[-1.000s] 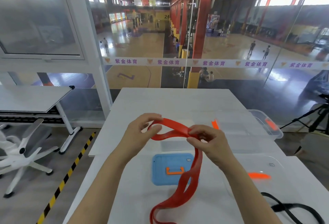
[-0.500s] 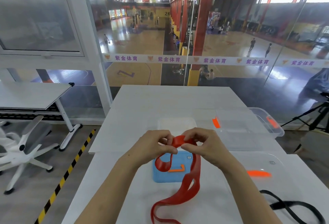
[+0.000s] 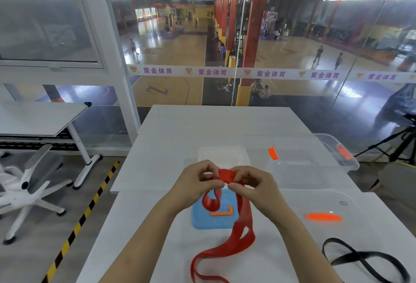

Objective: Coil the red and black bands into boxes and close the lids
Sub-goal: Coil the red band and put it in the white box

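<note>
Both hands pinch the top of the red band (image 3: 242,224) above the table's middle. My left hand (image 3: 198,183) and my right hand (image 3: 254,184) meet fingertip to fingertip, with a small loop hanging under them and a long tail running down toward me. Beneath lies a blue lid (image 3: 200,218) with an orange handle. The black band (image 3: 364,258) lies twisted at the near right. A small clear box (image 3: 221,154) sits just beyond my hands. A larger clear box (image 3: 315,159) with orange latches stands at the right, and its clear lid (image 3: 324,217) with an orange handle lies nearer.
The white table (image 3: 220,125) ends at a glass wall over a sports hall. A second desk (image 3: 38,118) and a white swivel chair (image 3: 24,186) stand at the left, past black-and-yellow floor tape. A tripod (image 3: 398,143) stands at the far right.
My hands have come together and dropped lower, from holding the red band stretched apart to pinching it close. A small loop has formed under them over the blue lid.
</note>
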A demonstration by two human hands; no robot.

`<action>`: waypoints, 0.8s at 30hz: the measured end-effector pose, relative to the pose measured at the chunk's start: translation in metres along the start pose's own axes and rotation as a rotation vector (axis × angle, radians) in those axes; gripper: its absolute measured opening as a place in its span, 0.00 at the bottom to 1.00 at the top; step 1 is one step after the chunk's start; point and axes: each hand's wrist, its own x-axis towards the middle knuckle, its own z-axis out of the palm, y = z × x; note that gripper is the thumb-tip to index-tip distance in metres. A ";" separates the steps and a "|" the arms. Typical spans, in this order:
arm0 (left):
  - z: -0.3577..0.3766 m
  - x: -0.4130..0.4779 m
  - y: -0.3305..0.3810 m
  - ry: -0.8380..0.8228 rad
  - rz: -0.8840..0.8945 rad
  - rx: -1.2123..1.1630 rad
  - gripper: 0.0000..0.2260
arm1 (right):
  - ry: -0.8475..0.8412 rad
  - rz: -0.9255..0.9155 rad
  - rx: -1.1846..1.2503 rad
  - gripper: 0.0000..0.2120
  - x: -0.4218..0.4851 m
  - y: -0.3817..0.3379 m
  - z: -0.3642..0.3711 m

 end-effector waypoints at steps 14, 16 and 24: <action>-0.003 -0.003 -0.005 0.256 0.057 -0.371 0.13 | 0.121 0.116 0.009 0.18 -0.018 0.041 0.036; -0.005 -0.003 -0.006 0.279 0.061 -0.388 0.14 | 0.152 0.098 0.035 0.17 -0.017 0.038 0.035; 0.004 -0.005 -0.002 0.419 0.097 -0.450 0.13 | 0.188 0.033 0.138 0.23 -0.014 0.026 0.032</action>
